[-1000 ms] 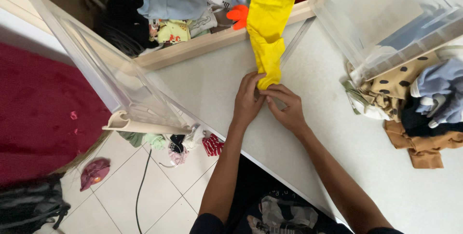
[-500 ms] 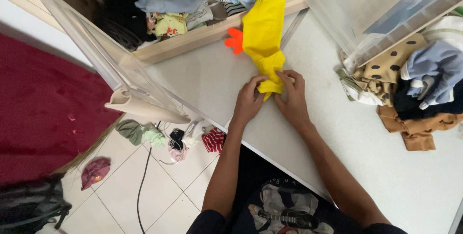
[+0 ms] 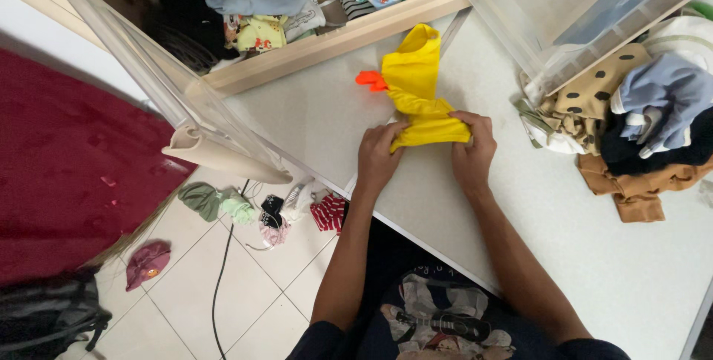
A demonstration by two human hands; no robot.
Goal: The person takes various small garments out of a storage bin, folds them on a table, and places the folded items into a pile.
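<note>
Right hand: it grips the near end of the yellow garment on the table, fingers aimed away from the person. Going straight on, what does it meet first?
The right hand would likely run along the yellow garment, then reach the wooden rail; depth is uncertain.

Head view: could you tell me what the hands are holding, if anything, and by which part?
Both hands hold the yellow garment by its rolled near end: left hand on the left side, right hand on the right.
</note>
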